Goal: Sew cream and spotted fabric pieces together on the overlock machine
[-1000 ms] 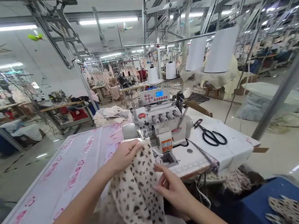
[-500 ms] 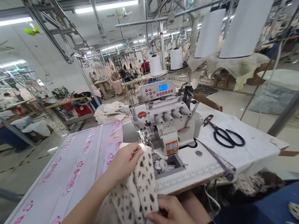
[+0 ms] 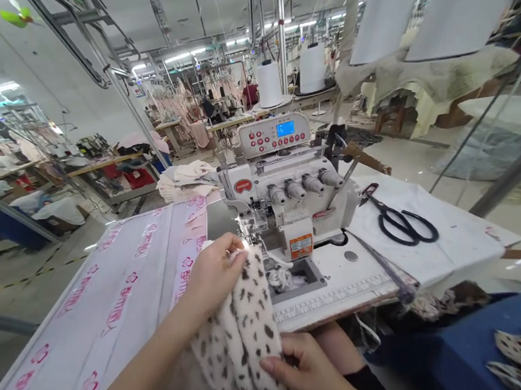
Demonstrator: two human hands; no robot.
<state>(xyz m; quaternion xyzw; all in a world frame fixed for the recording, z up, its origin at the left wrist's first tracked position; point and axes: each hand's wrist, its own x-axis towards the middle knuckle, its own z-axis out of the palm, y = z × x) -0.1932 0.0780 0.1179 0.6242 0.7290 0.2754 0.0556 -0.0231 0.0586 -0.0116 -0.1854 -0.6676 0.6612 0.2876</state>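
The left hand (image 3: 215, 269) pinches the spotted cloth (image 3: 248, 323) at the sewing machine (image 3: 290, 207) (top end), while the right hand (image 3: 306, 373) grips its lower edge.

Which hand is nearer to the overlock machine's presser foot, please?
Left. The left hand holds spotted fabric beside the presser foot; the right hand grips it lower, off the table.

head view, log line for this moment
left hand: holds spotted fabric top at sewing machine | right hand: grips it lower down | scissors: right of machine
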